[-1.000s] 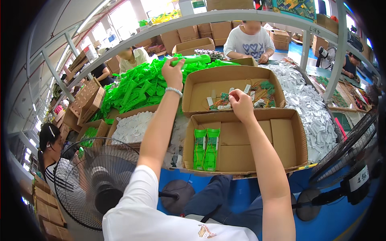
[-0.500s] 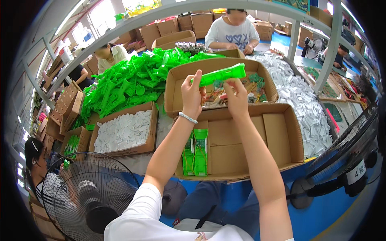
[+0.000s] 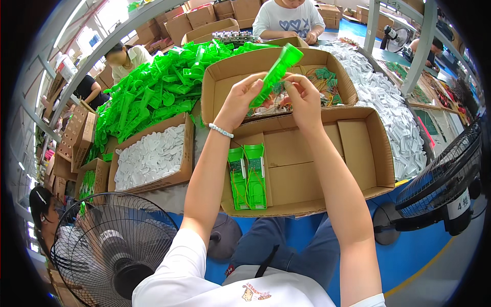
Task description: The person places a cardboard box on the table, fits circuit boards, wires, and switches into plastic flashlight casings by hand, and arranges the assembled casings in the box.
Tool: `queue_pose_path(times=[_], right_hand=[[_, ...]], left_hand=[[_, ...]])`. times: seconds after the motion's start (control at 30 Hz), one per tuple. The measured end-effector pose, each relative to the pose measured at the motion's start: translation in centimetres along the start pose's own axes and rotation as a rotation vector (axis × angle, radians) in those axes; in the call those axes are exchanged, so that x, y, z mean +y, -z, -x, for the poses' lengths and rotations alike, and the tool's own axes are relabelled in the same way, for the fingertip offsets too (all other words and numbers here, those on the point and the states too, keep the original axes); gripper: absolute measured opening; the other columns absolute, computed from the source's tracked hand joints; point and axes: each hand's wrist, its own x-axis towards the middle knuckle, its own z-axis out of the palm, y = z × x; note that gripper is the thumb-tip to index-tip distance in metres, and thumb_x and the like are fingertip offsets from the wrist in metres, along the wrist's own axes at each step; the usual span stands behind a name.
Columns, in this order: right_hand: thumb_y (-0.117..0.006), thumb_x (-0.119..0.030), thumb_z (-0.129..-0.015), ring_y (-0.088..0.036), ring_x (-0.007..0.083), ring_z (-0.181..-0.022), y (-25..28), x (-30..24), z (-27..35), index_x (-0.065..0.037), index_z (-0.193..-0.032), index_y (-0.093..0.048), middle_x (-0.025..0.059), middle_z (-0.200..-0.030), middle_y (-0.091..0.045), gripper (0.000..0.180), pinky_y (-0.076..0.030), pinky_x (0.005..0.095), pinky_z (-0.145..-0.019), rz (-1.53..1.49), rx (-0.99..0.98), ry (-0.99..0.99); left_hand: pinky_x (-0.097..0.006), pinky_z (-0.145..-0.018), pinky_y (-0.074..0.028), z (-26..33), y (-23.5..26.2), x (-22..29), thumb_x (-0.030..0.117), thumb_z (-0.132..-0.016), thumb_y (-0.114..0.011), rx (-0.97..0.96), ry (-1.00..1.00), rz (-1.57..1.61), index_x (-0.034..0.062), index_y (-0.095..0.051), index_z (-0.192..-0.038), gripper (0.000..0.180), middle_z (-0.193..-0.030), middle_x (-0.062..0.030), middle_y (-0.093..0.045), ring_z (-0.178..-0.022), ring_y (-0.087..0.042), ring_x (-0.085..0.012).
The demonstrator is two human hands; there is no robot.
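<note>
My left hand [image 3: 239,102] grips a bright green plastic flashlight-shaped shell [image 3: 279,71], tilted with its wide end up and to the right. Close beside the shell, my right hand [image 3: 305,101] has thumb and fingers pinched together; what they hold is too small to make out. Both hands are over the near edge of a cardboard box [image 3: 220,77] with small green circuit boards and thin wires [image 3: 327,77] inside. Nearer me, a shallow cardboard box [image 3: 302,153] has two green shells [image 3: 248,179] at its left, fitted with boards and wires.
A heap of green shells [image 3: 148,97] lies at the left, above a box of white plastic pieces [image 3: 151,158]. More white pieces [image 3: 376,107] pile up at the right. Fans [image 3: 115,245] [image 3: 440,179] stand on both sides. A co-worker [image 3: 289,23] sits across the table.
The green shell has turned from nearly level to steeply tilted, its wide end up. My right hand stays pinched beside it. The view has shifted slightly downward.
</note>
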Motion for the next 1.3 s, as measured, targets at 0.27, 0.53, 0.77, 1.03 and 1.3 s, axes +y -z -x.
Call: queue_pose_path(times=[0.27,0.53,0.77,1.03,1.3], right_hand=[[-0.062,-0.006,-0.091,-0.061,0.0100,-0.070,-0.8,-1.2,1.6,0.001,-0.098,-0.067,0.0062,-0.089,-0.065,0.012,-0.052,0.0239,-0.060,0.135,-0.015,-0.003],[-0.064,-0.004,-0.089,-0.061,0.0098,-0.078,-0.8,-1.1,1.4,0.002,-0.100,-0.068,0.0065,-0.096,-0.065,0.013,-0.052,0.0237,-0.065,0.114,-0.058,0.046],[-0.069,-0.009,-0.085,-0.047,0.0273,-0.121,-0.3,-2.5,1.0,-0.004,-0.091,-0.070,0.0117,-0.130,-0.051,0.008,-0.051,0.0341,-0.084,0.782,0.112,0.603],[-0.068,-0.012,-0.085,-0.042,0.0332,-0.124,0.2,-1.9,0.7,-0.005,-0.092,-0.067,0.0135,-0.129,-0.053,0.010,-0.050,0.0379,-0.087,0.675,0.043,0.559],[-0.062,-0.016,-0.093,-0.059,0.0141,-0.078,-0.1,-2.5,0.8,0.000,-0.098,-0.063,0.0068,-0.090,-0.065,0.017,-0.048,0.0271,-0.071,0.281,0.104,-0.082]], left_hand=[[-0.039,-0.079,-0.058,-0.2,-0.6,-0.3,0.027,-0.105,-0.038,0.147,-0.093,0.358,0.0029,-0.044,-0.135,0.039,-0.115,-0.0183,-0.062,-0.099,-0.065,-0.0242],[-0.040,-0.074,-0.059,-0.2,-1.4,-0.4,0.026,-0.106,-0.036,0.188,-0.065,0.435,0.0041,-0.044,-0.135,0.038,-0.120,-0.0209,-0.061,-0.104,-0.064,-0.0265],[-0.026,-0.048,-0.052,0.2,-0.3,-0.1,0.021,-0.100,-0.050,0.219,-0.035,0.250,-0.0014,-0.061,-0.118,0.031,-0.097,-0.0127,-0.069,-0.073,-0.069,-0.0193],[-0.025,-0.046,-0.050,0.6,-0.2,1.2,0.016,-0.093,-0.057,0.152,-0.057,0.257,-0.0048,-0.064,-0.114,0.031,-0.101,-0.0169,-0.069,-0.076,-0.070,-0.0189],[-0.035,-0.086,-0.055,0.6,-1.3,1.3,0.001,-0.089,-0.061,0.055,-0.299,0.248,-0.0006,-0.041,-0.139,0.054,-0.138,-0.0260,-0.047,-0.115,-0.059,-0.0266]])
